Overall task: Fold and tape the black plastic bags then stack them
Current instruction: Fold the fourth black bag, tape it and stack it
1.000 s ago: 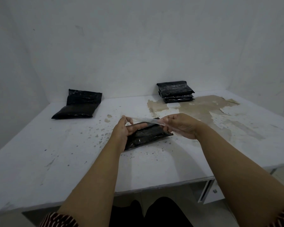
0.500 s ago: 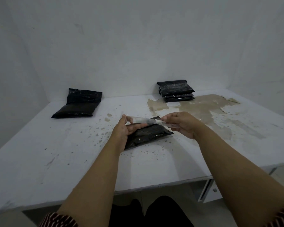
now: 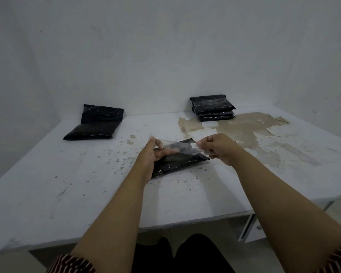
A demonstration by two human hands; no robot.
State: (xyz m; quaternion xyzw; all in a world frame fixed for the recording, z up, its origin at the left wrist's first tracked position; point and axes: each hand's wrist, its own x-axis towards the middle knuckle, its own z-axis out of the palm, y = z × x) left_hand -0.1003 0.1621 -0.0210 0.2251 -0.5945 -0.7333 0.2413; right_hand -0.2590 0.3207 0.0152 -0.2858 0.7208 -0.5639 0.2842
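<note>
A folded black plastic bag [image 3: 182, 161] lies on the white table [image 3: 47, 184] in front of me. Just above it stretches a strip of clear tape [image 3: 177, 145], held taut between both hands. My left hand [image 3: 153, 152] pinches the strip's left end, and its lower fingers rest on the bag. My right hand [image 3: 220, 147] pinches the right end. At the back right stands a stack of folded black bags [image 3: 213, 108]. An unfolded black bag [image 3: 96, 125] lies at the back left.
White walls close the table at the back and on both sides. The table top is peeled to brown [image 3: 244, 131] at the right rear. A white drawer unit [image 3: 250, 229] sits under the right front edge. My dark-clothed knees show below the front edge.
Both hands have shifted slightly with the tape strip, which now lies lower, close over the bag's far part. The bag has not moved.
</note>
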